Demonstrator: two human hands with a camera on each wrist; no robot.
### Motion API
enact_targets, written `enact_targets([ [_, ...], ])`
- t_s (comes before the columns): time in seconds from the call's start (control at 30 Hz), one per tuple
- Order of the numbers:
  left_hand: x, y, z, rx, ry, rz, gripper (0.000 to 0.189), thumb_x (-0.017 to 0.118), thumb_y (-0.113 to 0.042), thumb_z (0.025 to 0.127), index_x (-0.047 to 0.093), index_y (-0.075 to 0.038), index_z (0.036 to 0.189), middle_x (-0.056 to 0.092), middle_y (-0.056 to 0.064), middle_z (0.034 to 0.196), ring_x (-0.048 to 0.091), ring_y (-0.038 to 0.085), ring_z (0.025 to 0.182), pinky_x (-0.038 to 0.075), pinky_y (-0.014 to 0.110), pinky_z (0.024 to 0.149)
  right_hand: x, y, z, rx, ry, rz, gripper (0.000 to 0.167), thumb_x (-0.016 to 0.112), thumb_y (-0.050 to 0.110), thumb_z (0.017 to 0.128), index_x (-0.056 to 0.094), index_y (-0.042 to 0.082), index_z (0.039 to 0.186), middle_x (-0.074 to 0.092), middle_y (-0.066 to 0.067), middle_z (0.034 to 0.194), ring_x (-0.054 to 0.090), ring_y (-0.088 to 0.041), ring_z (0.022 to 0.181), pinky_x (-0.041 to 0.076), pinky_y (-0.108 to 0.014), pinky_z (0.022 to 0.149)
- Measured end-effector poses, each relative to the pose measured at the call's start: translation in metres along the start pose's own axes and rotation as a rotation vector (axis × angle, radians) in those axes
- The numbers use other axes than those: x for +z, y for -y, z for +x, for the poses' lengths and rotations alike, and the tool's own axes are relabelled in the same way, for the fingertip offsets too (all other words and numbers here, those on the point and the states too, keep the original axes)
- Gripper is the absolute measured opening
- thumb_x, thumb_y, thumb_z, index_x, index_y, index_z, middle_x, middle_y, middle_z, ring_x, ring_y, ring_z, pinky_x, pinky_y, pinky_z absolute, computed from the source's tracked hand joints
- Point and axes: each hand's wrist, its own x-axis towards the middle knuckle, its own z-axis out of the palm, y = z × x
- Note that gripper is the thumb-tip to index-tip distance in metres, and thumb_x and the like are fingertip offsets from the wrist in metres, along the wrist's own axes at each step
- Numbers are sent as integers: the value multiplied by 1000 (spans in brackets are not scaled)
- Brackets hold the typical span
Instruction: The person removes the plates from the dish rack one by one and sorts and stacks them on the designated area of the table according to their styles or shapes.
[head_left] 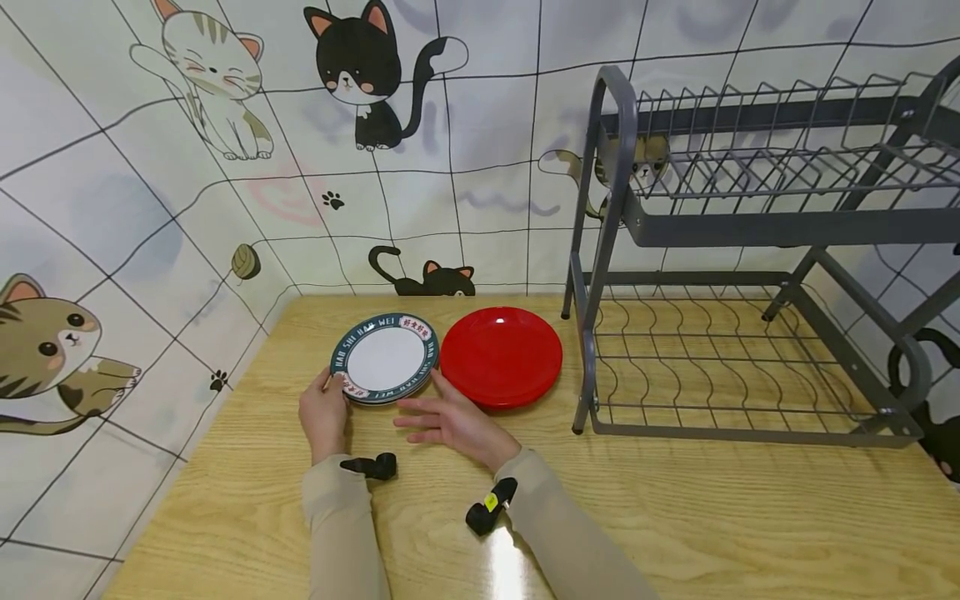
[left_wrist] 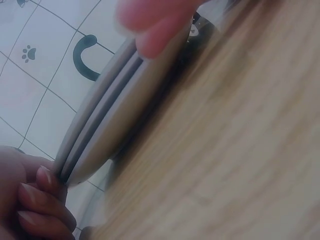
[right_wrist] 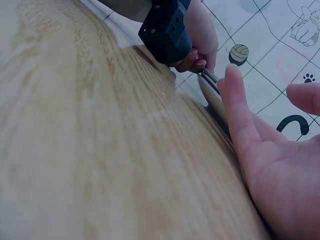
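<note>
A stack of white plates with a dark green, lettered rim (head_left: 386, 358) is at the back left of the table. Its layered edges (left_wrist: 107, 105) show side-on in the left wrist view. My left hand (head_left: 324, 414) pinches the left edge of the stack, its other fingers curled below the rim (left_wrist: 42, 205). On the stack's right side is my right hand (head_left: 457, 421), fingers mostly straight and spread, with the thumb side at the rim. A red plate (head_left: 501, 358) sits just right of the stack. Whether the stack is slightly raised, I cannot tell.
A grey two-tier dish rack (head_left: 750, 429) stands on the right of the wooden table (head_left: 712, 517). Its upper tier (head_left: 780, 227) has wire slots. Walls with printed cats (head_left: 360, 75) close off the back and left. Small black devices (head_left: 486, 508) are strapped to both wrists.
</note>
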Motion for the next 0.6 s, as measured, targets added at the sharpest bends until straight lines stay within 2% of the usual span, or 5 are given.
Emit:
enact_targets([
  [0.1, 0, 1, 1, 4, -12, 9, 43, 42, -33, 93, 42, -21, 134, 55, 7, 79, 53, 15, 57, 41, 22, 44, 0, -1, 0, -3, 4, -2, 72, 42, 18, 95, -12, 26, 142, 36, -22, 135, 49, -34, 112, 44, -43, 86],
  [0.2, 0, -1, 2, 29, -23, 21, 43, 42, -34, 93, 43, -21, 133, 56, 14, 108, 56, 23, 94, 47, 31, 74, 0, 0, 0, -15, 4, -1, 69, 38, 15, 96, -14, 25, 141, 36, -23, 135, 48, -35, 113, 43, -44, 87],
  [0.33, -1, -6, 0, 64, -23, 25, 46, 42, -39, 92, 42, -19, 134, 35, 9, 139, 26, 26, 129, 22, 41, 104, -1, 0, -3, -19, -7, -11, 64, 34, 13, 97, -10, 20, 142, 37, -23, 134, 49, -35, 111, 43, -43, 87],
  [0.47, 0, -14, -4, 118, -34, 17, 48, 43, -45, 90, 47, -19, 131, 43, 7, 133, 39, 20, 120, 32, 36, 98, 2, 2, -10, -3, -60, -94, 60, 36, 16, 97, -1, 9, 143, 44, -21, 129, 53, -33, 107, 45, -41, 84],
  [0.6, 2, -26, -13, 165, -6, -40, 47, 48, -51, 86, 58, -18, 118, 60, 10, 97, 55, 15, 75, 45, 25, 62, 10, 11, -25, 14, -147, -345, 51, 44, 22, 94, 26, 3, 138, 56, -13, 119, 59, -26, 99, 49, -37, 79],
])
